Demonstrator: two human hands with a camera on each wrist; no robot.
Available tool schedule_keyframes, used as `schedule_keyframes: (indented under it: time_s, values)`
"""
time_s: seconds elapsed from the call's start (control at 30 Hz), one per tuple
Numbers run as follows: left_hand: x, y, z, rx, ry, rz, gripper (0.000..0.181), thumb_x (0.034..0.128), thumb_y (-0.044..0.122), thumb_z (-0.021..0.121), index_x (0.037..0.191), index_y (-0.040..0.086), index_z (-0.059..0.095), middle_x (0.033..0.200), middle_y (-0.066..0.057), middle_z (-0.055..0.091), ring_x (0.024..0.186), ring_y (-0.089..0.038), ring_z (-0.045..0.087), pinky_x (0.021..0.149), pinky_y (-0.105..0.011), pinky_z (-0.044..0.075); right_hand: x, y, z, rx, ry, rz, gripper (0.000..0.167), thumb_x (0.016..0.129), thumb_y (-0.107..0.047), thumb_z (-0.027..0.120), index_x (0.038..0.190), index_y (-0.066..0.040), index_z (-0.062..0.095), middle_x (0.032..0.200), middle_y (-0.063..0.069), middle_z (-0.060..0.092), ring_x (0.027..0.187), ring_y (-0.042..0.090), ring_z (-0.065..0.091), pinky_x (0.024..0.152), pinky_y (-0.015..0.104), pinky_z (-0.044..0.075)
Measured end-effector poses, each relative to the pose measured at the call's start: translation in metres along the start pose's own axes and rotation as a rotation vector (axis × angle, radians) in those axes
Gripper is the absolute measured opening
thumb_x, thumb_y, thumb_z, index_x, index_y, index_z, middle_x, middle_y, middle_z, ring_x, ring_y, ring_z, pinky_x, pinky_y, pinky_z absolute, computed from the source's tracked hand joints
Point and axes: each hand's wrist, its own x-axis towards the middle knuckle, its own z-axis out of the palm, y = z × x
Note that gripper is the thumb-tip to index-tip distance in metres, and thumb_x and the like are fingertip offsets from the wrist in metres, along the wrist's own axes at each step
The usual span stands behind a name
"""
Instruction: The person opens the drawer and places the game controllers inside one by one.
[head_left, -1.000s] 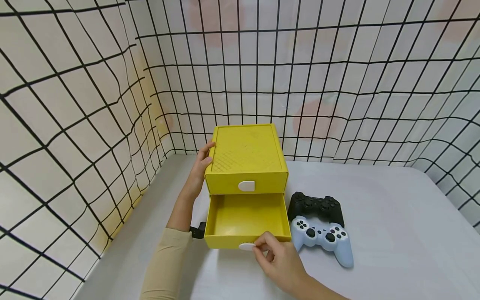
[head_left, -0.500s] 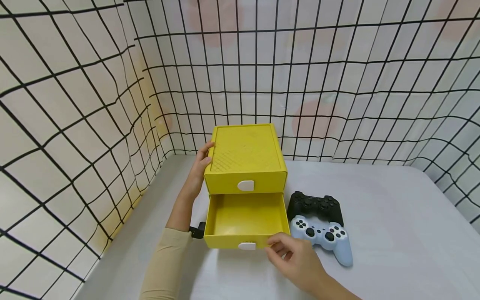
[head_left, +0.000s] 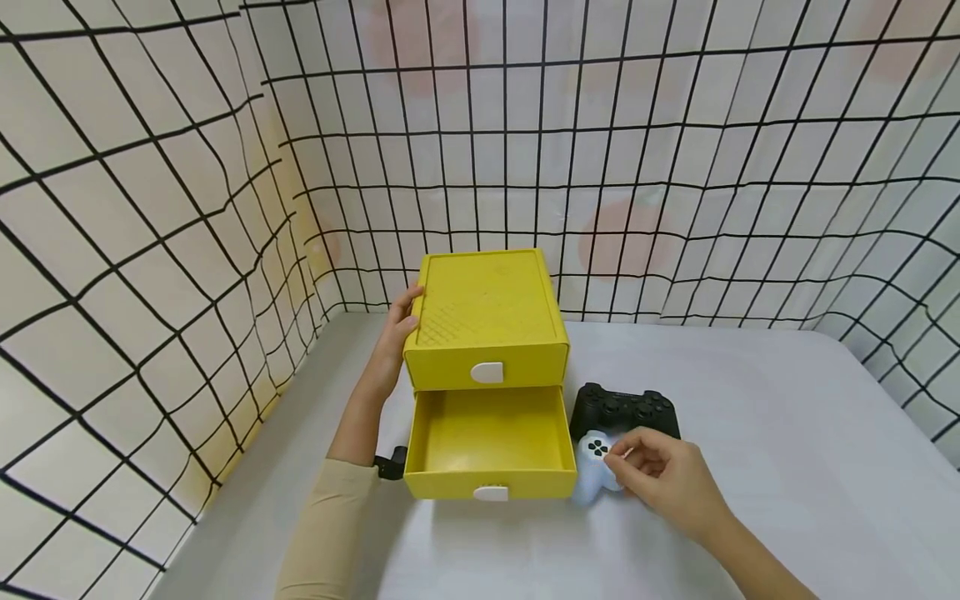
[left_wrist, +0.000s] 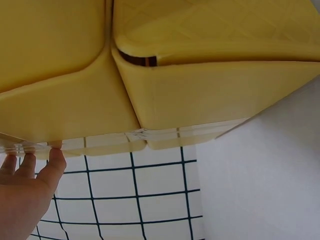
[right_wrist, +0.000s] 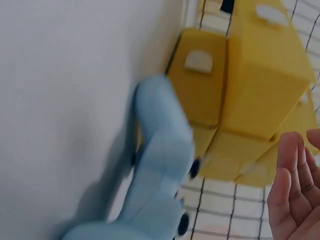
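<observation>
A yellow drawer unit (head_left: 487, 300) stands on the table, its pulled-out drawer (head_left: 491, 433) bare inside and below a shut top drawer. My left hand (head_left: 392, 346) rests on the unit's left side; in the left wrist view its fingers (left_wrist: 55, 165) touch the yellow wall. My right hand (head_left: 671, 479) is over the light blue game controller (head_left: 592, 479), hiding its right part in the head view. In the right wrist view that hand (right_wrist: 297, 195) appears apart from the controller, its fingers loosely bent around nothing. A black game controller (head_left: 618, 408) lies just behind the blue one.
Black wire mesh (head_left: 506, 158) surrounds the white table (head_left: 772, 417) at the back and both sides. A black strap-like item (head_left: 392, 462) shows at the left wrist, beside the pulled-out drawer.
My right hand has let go of the drawer's white handle and moved right, over the blue controller. The drawer remains pulled out, and the left hand stays against the unit.
</observation>
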Motion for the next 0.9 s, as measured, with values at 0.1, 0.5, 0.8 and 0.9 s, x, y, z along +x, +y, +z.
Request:
schedule_keyframes:
  time_s: [0.1, 0.5, 0.8, 0.9]
  values:
    - [-0.001, 0.001, -0.001, -0.003, 0.005, -0.001, 0.062, 0.0958, 0.038, 0.038, 0.151, 0.016, 0.022, 0.160, 0.000, 0.009, 0.143, -0.019, 0.017, 0.112, -0.049, 0.019, 0.007, 0.013, -0.010, -0.016, 0.004, 0.080, 0.007, 0.088, -0.008, 0.070, 0.091, -0.005, 0.065, 0.068, 0.004, 0.066, 0.055, 0.019, 0.062, 0.051, 0.030, 0.052]
    - [0.000, 0.000, 0.002, -0.021, 0.008, -0.002, 0.060, 0.0960, 0.036, 0.038, 0.151, 0.016, 0.023, 0.160, 0.000, 0.010, 0.143, -0.018, 0.018, 0.112, -0.047, 0.019, 0.025, 0.072, -0.047, -0.127, 0.030, 0.260, 0.027, 0.094, -0.024, 0.065, 0.106, 0.000, 0.063, 0.073, 0.008, 0.070, 0.061, 0.016, 0.065, 0.057, 0.028, 0.051]
    - [-0.001, -0.001, 0.001, -0.007, 0.006, -0.001, 0.061, 0.0966, 0.036, 0.039, 0.152, 0.016, 0.022, 0.160, 0.001, 0.010, 0.143, -0.017, 0.018, 0.113, -0.047, 0.019, 0.041, 0.111, -0.063, -0.259, 0.039, 0.356, 0.038, 0.095, -0.029, 0.063, 0.111, 0.005, 0.060, 0.074, 0.007, 0.069, 0.062, 0.019, 0.066, 0.055, 0.029, 0.050]
    - [-0.001, -0.001, 0.001, -0.002, 0.011, 0.000, 0.061, 0.0964, 0.037, 0.039, 0.152, 0.017, 0.023, 0.160, 0.001, 0.011, 0.143, -0.017, 0.018, 0.113, -0.047, 0.019, 0.045, 0.118, -0.064, -0.318, 0.041, 0.375, 0.041, 0.095, -0.033, 0.062, 0.111, 0.005, 0.060, 0.076, 0.008, 0.069, 0.065, 0.020, 0.066, 0.054, 0.031, 0.046]
